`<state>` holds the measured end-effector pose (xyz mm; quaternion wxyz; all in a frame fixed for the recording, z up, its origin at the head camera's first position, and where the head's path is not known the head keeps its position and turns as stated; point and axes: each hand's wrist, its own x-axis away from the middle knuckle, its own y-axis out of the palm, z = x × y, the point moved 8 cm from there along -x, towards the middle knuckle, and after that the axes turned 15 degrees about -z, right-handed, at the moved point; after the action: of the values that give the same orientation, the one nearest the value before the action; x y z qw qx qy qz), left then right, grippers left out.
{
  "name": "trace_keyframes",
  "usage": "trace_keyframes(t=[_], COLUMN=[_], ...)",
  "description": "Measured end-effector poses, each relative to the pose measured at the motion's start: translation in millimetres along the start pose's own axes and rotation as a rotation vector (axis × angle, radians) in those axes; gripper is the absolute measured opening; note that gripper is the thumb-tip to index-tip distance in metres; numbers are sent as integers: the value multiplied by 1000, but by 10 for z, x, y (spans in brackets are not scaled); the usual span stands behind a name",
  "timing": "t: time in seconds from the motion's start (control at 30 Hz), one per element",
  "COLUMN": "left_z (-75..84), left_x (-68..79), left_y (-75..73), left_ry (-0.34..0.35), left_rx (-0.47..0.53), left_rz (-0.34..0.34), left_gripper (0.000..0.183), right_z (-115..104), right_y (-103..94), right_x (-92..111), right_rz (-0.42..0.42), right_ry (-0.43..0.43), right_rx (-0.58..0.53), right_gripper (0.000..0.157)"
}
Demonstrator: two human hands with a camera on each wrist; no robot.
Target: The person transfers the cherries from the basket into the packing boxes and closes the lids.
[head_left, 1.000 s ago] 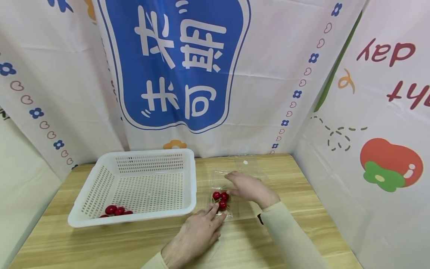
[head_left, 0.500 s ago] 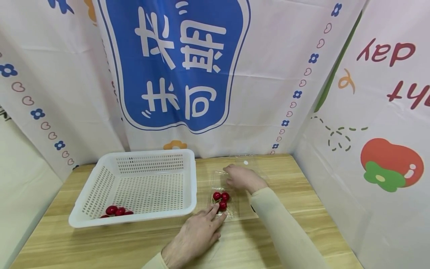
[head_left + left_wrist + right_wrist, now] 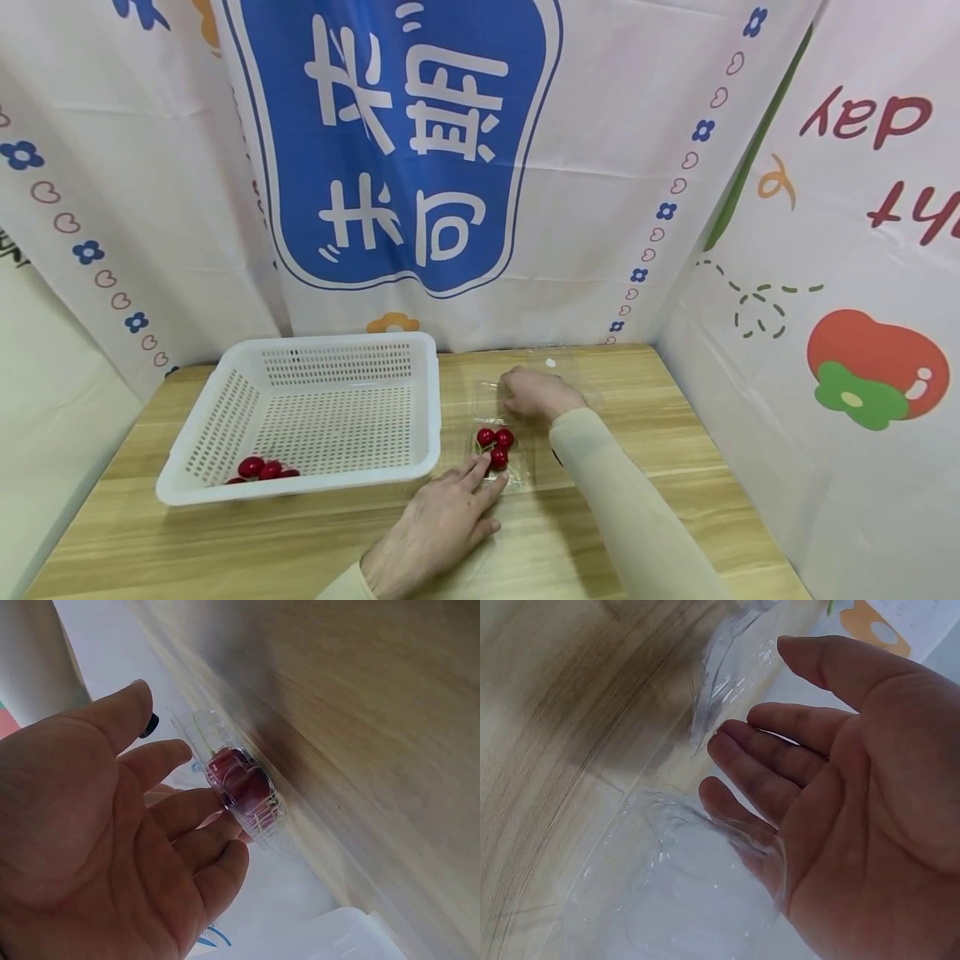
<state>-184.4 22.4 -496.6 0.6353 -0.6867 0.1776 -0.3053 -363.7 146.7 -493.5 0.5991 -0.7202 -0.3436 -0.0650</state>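
Several red cherries (image 3: 499,458) with green stems sit in the base of a clear plastic box (image 3: 517,478), right of the basket. My left hand (image 3: 438,517) rests fingertips against the near left part of this base. Its fingers are loosely extended in the left wrist view, touching the clear wall around the cherries (image 3: 244,784). Beyond the cherries, my right hand (image 3: 538,395) is at the box's folded-back lid (image 3: 489,402). In the right wrist view its fingers are slightly bent beside clear plastic (image 3: 731,667), with nothing gripped; exact contact is hard to tell.
A white perforated basket (image 3: 431,417) stands on the left, with several red cherries (image 3: 270,471) in its near left corner. More clear plastic bearing a white dot (image 3: 551,363) lies at the table's back edge. Printed cloth (image 3: 600,208) hangs behind and at the sides.
My right hand has moved away from the cherries, farther back and slightly left over the lid. My left hand has stayed at the base of the box.
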Motion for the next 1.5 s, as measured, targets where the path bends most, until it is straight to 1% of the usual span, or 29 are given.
trace_keyframes(t=[0.1, 0.23, 0.33, 0.43, 0.47, 0.67, 0.73, 0.8, 0.93, 1.03, 1.23, 1.43, 1.5], left_z=[4, 2, -1, -6, -5, 9, 14, 16, 13, 8, 6, 7, 12], left_x=[1, -4, -2, -15, -13, -7, -10, -15, -30, -52, -93, -142, -170], left_y=[3, 2, -5, 6, 5, -12, -10, -3, 20, 36, 39, -2, -14], left_ry=[2, 3, 2, 1, 1, 6, 7, 7, 2, -4, -14, -23, -25], left_rx=[2, 22, 44, 46, 46, 40, 41, 42, 50, 52, 72, 98, 91], left_rz=[0, -23, -40, -36, -34, -7, -1, -4, -26, -40, -53, -40, -32], left_gripper=[62, 63, 64, 64, 64, 64, 63, 64, 64, 66, 66, 67, 68], right_z=[14, 31, 52, 61, 56, 42, 62, 85, 121, 131, 129, 90, 81], right_y=[-2, -7, -32, -60, -63, -47, -51, -58, -110, -166, -273, -374, -406], right_x=[7, -2, -3, 0, 0, -17, -25, -34, -58, -53, 58, 182, 232], right_rz=[-2, -14, -5, 12, 13, 13, 19, 18, 18, 26, 73, 138, 163], right_ry=[1, -10, 4, 17, 14, -20, -16, -5, -2, -17, -9, -26, -32], right_rx=[-16, -43, -49, -45, -45, -31, -34, -36, -22, -22, 0, 59, 66], right_gripper=[20, 19, 33, 46, 45, 22, 25, 32, 49, 56, 62, 63, 63])
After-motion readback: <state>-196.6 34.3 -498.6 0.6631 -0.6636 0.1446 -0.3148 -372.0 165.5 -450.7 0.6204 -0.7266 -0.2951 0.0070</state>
